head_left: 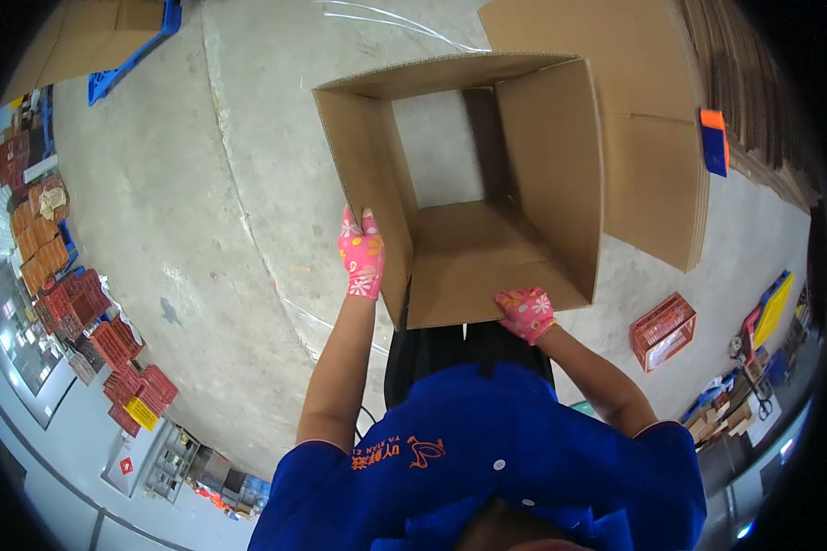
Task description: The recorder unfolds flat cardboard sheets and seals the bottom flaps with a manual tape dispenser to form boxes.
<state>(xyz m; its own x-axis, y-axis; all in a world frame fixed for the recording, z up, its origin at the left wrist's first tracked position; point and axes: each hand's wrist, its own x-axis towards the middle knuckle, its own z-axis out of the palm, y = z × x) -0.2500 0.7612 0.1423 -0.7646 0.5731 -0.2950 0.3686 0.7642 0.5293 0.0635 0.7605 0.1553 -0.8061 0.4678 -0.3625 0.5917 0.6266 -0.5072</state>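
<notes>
Box [487, 248] is what both hands are holding: a big brown cardboard one, open at both ends, so the grey floor [202, 230] is showing right through the middle. It is hanging in the air in front of the person, above the floor, with one flap [652, 184] sticking out to the right. The left hand [362, 255], in a pink flowery glove, is gripping the left wall of the box near its lower edge, fingers pointing up. The right hand [526, 312], in the same kind of glove, is closed on the near bottom corner; it is probably pinching the edge of the near panel, but the fingers are partly hiding under the cardboard. To do this well, both hands should be pulling the walls apart evenly, so the corners are going square and the sides are not bending. Both arms are reaching forward and up from the blue shirt [487, 459], the left one nearly straight, the right one bent at the elbow. Red crates [110, 340] are sitting in stacks far off to the left.
</notes>
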